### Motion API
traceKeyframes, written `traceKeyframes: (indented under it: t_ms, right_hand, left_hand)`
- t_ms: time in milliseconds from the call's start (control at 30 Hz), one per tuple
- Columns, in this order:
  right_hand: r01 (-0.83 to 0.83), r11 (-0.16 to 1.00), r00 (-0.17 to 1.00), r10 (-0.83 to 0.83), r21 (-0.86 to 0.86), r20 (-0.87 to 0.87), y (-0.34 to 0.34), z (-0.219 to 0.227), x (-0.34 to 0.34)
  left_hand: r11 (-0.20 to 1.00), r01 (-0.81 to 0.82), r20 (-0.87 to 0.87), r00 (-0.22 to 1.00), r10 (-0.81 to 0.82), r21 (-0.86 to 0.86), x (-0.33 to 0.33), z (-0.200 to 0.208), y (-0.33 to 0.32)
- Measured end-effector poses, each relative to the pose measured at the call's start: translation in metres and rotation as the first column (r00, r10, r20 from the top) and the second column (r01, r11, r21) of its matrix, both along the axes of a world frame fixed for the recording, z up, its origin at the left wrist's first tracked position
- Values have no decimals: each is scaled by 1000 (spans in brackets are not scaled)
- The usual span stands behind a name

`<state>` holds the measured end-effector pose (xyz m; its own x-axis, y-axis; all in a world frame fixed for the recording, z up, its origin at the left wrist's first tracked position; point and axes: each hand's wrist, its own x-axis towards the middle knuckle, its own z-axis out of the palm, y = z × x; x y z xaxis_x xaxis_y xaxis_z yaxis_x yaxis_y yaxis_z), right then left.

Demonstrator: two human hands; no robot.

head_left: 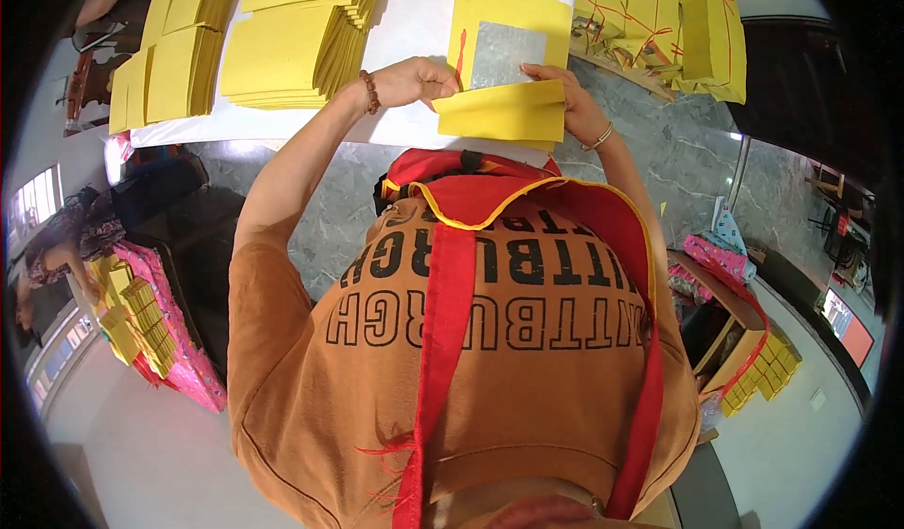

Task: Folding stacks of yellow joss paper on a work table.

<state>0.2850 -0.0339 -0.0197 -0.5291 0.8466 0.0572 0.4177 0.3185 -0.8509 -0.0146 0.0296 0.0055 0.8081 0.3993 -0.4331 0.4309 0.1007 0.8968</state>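
Note:
A yellow paper sheet point(504, 4) with a silver foil square point(508, 54) and a red mark on its left side lies in front of me. Its near part is folded up into a yellow flap point(499, 115) that covers the foil's lower edge. At the flap's left end my left hand point(421, 81) is closed, pinching the paper. My right hand point(574, 101) grips the right end, thumb behind the flap and one finger reaching over the foil's corner. Stacks of folded yellow paper point(287, 54) stand to the left of my left hand.
More folded stacks point(184, 68) line the white table's point(377, 134) left end. Yellow bundles tied with red string point(650, 21) stand beyond its right edge. At the far left, another person's arm point(66, 261) is near a pink-lined container point(179, 341) of yellow bundles.

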Motion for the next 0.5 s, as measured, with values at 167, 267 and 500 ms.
traceKeyframes:
  t_ms: [167, 267, 500]
  right_hand:
    - [-33, 999, 999, 32, 41, 13, 0, -3, 3]
    - [-14, 1000, 999, 14, 10, -34, 0, -5, 4]
    - [74, 988, 991, -88, -135, -100, -4, 9, -3]
  left_hand:
    - [996, -40, 7, 999, 41, -83, 0, 7, -3]
    - [968, -250, 116, 962, 249, -1, -2, 12, -13]
    - [455, -797, 387, 596, 704, 398, -23, 1, -59]
